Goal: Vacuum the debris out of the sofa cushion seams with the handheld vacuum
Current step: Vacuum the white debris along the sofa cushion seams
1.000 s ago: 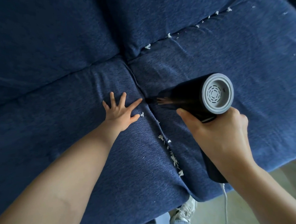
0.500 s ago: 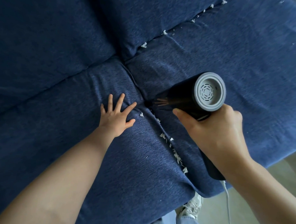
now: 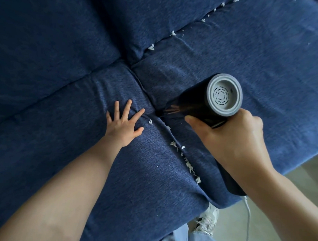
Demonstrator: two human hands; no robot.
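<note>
Debris (image 3: 189, 164) beside sneaker-side seam (image 3: 175, 137)

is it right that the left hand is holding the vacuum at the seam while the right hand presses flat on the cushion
Not quite: the hands are swapped. In the head view the right hand grips the vacuum at the seam, while the left hand presses flat on the cushion.

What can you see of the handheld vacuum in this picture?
The handheld vacuum has a black barrel body and a grey round rear cap with curved vent slots. The right hand grips its black handle, from which a white cord hangs. The barrel is tilted, its nozzle end at the seam between the two blue seat cushions.
</note>
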